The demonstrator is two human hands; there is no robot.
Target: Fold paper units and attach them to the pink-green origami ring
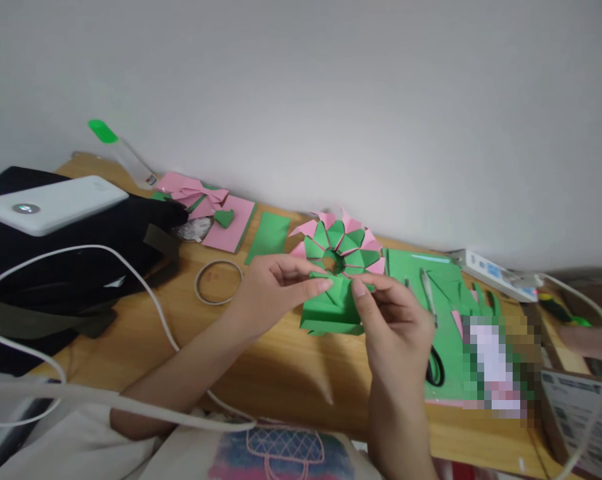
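Between both hands is a partly folded sheet of green paper [333, 310], held just above the wooden table [281, 360]. My left hand [285, 283] pinches its upper left side, with the thumb on the front face. My right hand [393, 307] grips the upper right corner between thumb and fingers. Right behind the hands lies a pink and green folded-paper ring [358, 243] with pointed pink tips. Its near side is hidden by my hands and the green paper.
A tape roll [218, 282], green paper strip [268, 235] and pink sheets [233, 220] lie to the left. A black bag [81, 267] carries a white power bank [55, 203]. Green sheets [411, 267] and a power strip [495, 273] are right. A white cable [145, 287] crosses the left side.
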